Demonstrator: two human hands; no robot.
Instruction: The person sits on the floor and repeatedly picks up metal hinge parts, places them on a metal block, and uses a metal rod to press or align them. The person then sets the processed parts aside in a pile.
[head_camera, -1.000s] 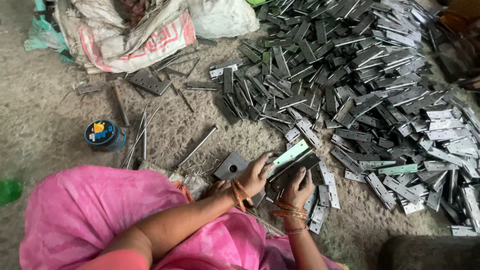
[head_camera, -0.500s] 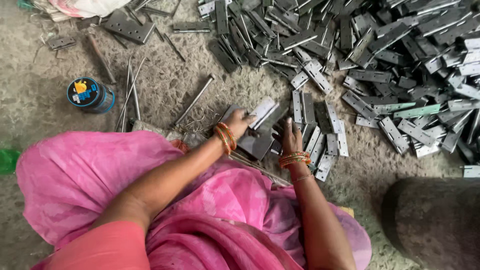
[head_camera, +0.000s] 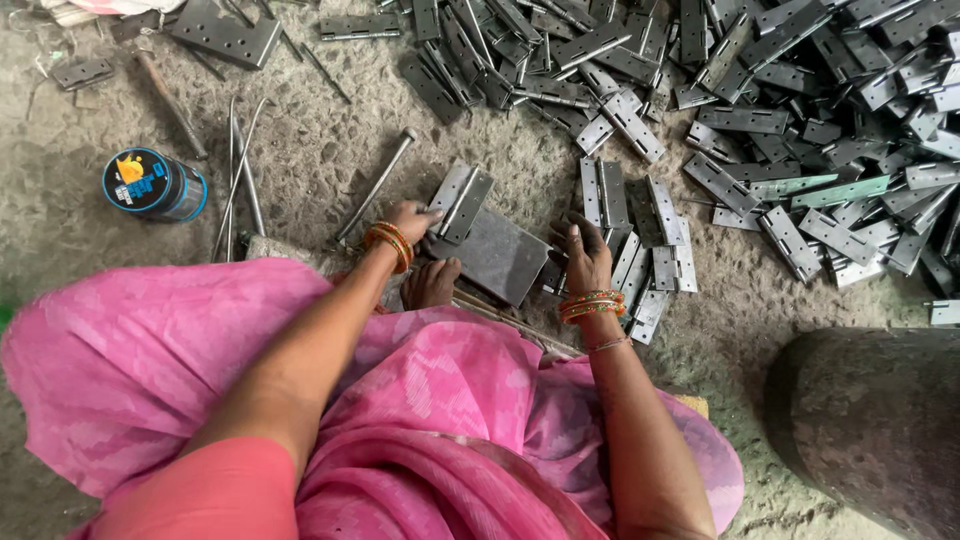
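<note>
the floor (head_camera: 330, 170) is rough, gritty concrete, and sprawled over its upper right is a great heap of grey steel hinges (head_camera: 800, 110), folded leaves piled every way. lower right, a dark rounded stone block (head_camera: 870, 420) sits well apart from the hands. in the middle, a dark flat metal plate (head_camera: 500, 258) lies on the floor just in front of the person's pink-draped lap, with a bare foot (head_camera: 432, 283) touching its near edge. on the far corner of that plate rests one hinge (head_camera: 458, 200), opened out, its barrel running down the centre. the left hand (head_camera: 410, 222) is on it now, fingertips pinching the near leaf, so that hand is grasping the hinge. the right hand (head_camera: 588, 255) is spread flat, fingers loose, pressing on a small row of hinges (head_camera: 640, 230) laid side by side just right of the plate, holding nothing. left of the plate a long steel pin (head_camera: 375, 187) lies slanted, with thin rods (head_camera: 240, 165) beyond it, and a blue round tin (head_camera: 152, 184) stands near those. that hinge looks stiff and fairly weighty for its size, hard-edged, and likely to swing at the knuckle, so gripping across both leaves near the barrel would seem steadier than one leaf alone
</note>
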